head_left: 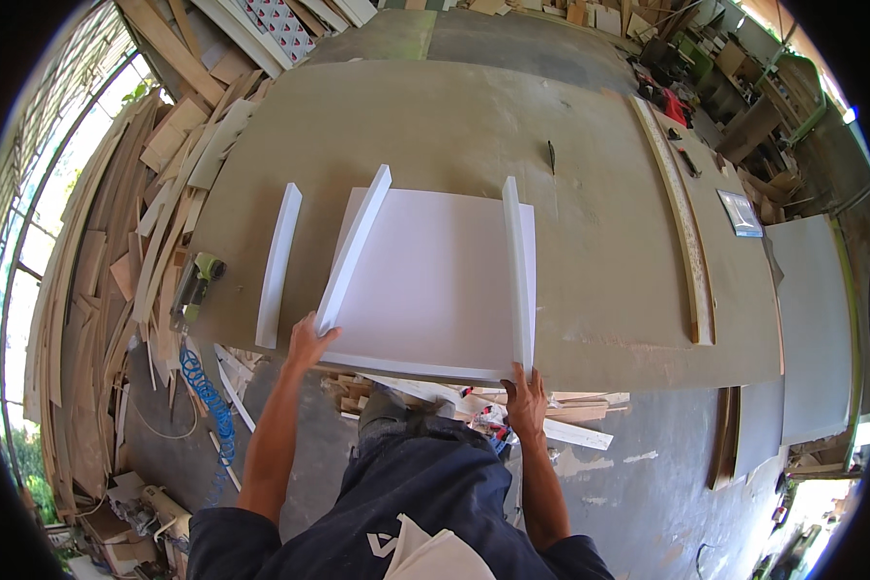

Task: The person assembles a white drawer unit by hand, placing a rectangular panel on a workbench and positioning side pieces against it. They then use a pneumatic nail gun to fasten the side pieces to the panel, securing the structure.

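Observation:
A white panel [435, 280] lies flat on the large workbench, with a thin white strip [425, 366] along its near edge. A white board strip [355, 246] slants over the panel's left side, its far end reaching past the panel. My left hand [308, 341] grips the near end of that strip at the panel's near left corner. Along the right side lies another white strip [518, 271], nearly straight. My right hand [526, 401] holds its near end, fingers on top and thumb toward the left. A loose white strip [278, 266] rests left of the panel.
A green nail gun [199, 282] sits at the bench's [609, 290] left edge, near a coiled blue air hose [208, 406]. A long wooden bar [677, 222] lies on the right. A small dark tool [552, 157] is beyond the panel. Stacked wood offcuts [97, 290] stand left.

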Action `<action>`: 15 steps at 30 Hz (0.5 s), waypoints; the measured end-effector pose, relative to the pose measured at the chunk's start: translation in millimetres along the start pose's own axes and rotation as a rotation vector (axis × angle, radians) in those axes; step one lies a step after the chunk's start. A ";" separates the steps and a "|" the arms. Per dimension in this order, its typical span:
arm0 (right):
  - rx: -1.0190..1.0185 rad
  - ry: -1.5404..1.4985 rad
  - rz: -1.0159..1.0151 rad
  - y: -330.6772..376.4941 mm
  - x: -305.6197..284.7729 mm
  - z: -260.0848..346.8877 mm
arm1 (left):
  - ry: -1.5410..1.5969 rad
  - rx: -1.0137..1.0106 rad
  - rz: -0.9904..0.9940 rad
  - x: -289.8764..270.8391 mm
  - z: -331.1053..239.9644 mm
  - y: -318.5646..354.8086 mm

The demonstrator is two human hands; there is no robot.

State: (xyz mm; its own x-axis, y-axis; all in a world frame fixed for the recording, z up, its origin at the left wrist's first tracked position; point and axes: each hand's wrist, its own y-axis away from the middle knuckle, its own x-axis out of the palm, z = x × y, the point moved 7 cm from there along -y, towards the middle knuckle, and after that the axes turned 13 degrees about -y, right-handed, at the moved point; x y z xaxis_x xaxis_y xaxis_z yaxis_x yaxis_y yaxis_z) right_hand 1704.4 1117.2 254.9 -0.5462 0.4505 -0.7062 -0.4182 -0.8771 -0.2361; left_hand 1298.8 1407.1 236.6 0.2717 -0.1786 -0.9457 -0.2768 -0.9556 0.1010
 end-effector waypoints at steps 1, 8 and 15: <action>-0.018 -0.008 -0.018 -0.2 -1.6 1.7 | 0.066 -0.010 -0.040 11.4 7.9 -2.1; 0.043 -0.032 -0.097 4.7 -5.5 -7.6 | 0.462 -0.087 -0.126 33.1 19.1 3.1; 0.070 -0.015 -0.207 11.2 -1.0 -6.4 | 0.339 -0.073 -0.217 28.0 9.3 2.3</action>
State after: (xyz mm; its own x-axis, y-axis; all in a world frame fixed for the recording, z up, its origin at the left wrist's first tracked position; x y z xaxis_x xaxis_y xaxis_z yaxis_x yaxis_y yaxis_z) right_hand 1704.9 1105.9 248.6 -0.4541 0.6224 -0.6375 -0.5717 -0.7524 -0.3273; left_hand 1297.2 1402.1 207.5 0.6080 -0.0264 -0.7935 -0.1165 -0.9916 -0.0563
